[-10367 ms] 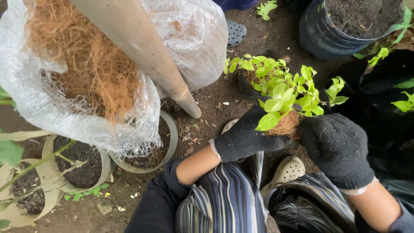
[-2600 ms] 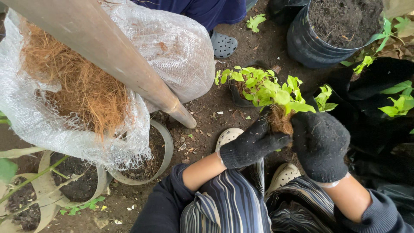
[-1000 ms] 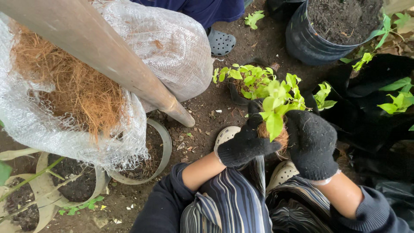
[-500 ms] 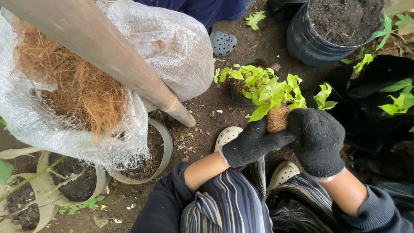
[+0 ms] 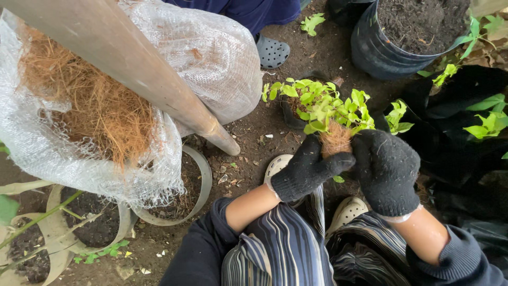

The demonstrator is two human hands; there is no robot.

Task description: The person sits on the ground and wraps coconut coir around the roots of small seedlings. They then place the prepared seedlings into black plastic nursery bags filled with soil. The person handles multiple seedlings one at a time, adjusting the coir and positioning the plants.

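Note:
Both my hands wear black knit gloves and meet around a small seedling (image 5: 338,114) with bright green leaves. Its brown fibre root ball (image 5: 335,142) sits between them. My left hand (image 5: 307,169) cups the ball from the left and below. My right hand (image 5: 387,169) closes on it from the right, covering that side. The leaves stand upright above my fingers. Just behind the seedling stands a small dark pot (image 5: 296,111) with more green shoots.
A white mesh sack (image 5: 211,58) of brown coconut fibre (image 5: 95,106) lies at left, crossed by a slanted pole (image 5: 143,69). A big black pot of soil (image 5: 402,37) stands top right. Pale rimmed pots (image 5: 196,175) sit lower left. Another person's grey clog (image 5: 271,50) rests at top.
The seedling has stayed between my gloved hands, shifting slightly as they turn and press the fibre ball; both hands sit a little higher and closer together than before.

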